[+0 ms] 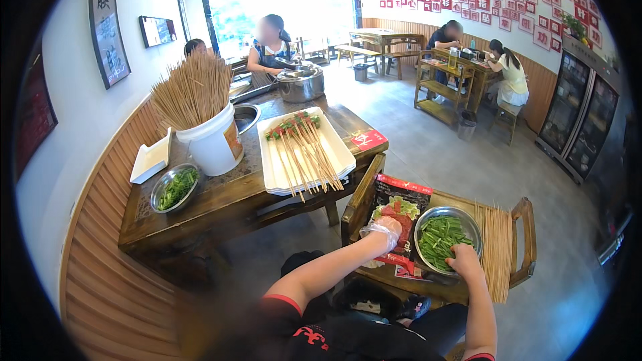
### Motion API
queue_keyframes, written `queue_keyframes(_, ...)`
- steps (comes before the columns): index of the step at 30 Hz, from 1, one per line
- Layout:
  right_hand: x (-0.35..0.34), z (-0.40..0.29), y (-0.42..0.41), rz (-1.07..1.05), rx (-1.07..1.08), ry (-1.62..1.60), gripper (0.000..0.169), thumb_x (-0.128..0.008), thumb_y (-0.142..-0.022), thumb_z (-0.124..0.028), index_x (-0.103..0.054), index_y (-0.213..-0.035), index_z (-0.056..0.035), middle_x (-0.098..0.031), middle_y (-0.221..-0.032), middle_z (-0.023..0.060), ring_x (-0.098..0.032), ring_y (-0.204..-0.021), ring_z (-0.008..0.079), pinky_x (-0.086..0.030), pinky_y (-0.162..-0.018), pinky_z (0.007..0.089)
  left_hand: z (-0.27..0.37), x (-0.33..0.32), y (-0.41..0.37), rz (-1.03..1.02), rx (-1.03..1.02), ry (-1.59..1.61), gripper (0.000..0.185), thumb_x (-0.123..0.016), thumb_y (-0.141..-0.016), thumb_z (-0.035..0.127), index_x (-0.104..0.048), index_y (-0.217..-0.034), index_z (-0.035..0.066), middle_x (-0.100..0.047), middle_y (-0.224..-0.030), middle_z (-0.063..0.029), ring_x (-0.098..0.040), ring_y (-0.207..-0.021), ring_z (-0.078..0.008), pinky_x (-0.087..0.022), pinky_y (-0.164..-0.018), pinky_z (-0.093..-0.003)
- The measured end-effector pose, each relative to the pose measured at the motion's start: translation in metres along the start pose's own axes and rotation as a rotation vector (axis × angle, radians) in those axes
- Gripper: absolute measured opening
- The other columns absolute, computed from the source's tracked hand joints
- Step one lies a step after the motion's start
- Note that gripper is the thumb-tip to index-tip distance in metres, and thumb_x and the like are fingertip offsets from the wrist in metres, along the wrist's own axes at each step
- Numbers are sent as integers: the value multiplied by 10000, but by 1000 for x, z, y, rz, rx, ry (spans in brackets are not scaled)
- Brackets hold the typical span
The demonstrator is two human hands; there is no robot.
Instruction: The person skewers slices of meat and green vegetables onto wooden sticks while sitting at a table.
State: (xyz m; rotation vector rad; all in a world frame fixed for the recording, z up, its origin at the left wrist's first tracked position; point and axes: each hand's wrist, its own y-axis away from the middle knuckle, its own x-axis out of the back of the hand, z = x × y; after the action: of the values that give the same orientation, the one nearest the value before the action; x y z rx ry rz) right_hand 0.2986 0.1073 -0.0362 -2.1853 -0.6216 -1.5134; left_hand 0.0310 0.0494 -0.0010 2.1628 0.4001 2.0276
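My left hand [387,230], in a clear plastic glove, rests over a black and red printed food package [404,190]; its fingertips are hidden, so I cannot see whether they grip anything. Close to it, the package front shows red pieces and green leaves. Just right of the package is a round metal bowl [474,220] of cut green vegetable stalks [441,238]. My bare right hand [465,260] reaches over the bowl's near right rim, fingers down at the stalks. Beyond that hand, a bundle of thin wooden skewers [496,250] lies across the wooden stand [524,255].
On the dark wooden table [241,190] stand white trays [328,148] with filled skewers [301,130], a white bucket [208,143] of bare skewers, a bowl of greens [175,188] and a steel pot [301,82]. A person [271,50] works behind it; others sit farther back.
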Motion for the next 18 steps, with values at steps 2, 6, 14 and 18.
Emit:
queue_keyframes(2,-3,0,-2,-2,9,1,338,-782,-696,-180,-686,-954,16,-660,-951,223,-625,-941,363,-495,-849,421,-4,-7,-1,40,-10,8,404,-883,-515,125,-734,-882,40,-715,-930,-151,-689,-932,-262,-547,-808,-343)
queue_keyframes(6,-9,5,-5,10,22,-3,316,-773,-704,-185,-685,-935,13,-652,-938,222,-620,-933,360,-493,-843,422,-3,-8,-6,32,-35,-28,411,-885,-505,131,-736,-878,46,-714,-934,-150,-689,-934,-265,-550,-802,-341)
queue_keyframes(14,-10,0,-5,49,60,10,315,-781,-697,-196,-685,-912,12,-640,-901,204,-610,-904,361,-491,-815,430,-3,-10,-14,-63,-11,-9,354,-876,-529,101,-741,-852,45,-716,-921,-146,-693,-909,-268,-550,-783,-351)
queue_keyframes(18,-18,9,-8,62,78,17,301,-781,-696,-191,-688,-904,5,-641,-900,204,-610,-903,362,-490,-815,433,5,16,1,-151,-14,6,296,-710,-670,129,-699,-962,80,-670,-1038,-139,-663,-964,-266,-523,-816,-374)
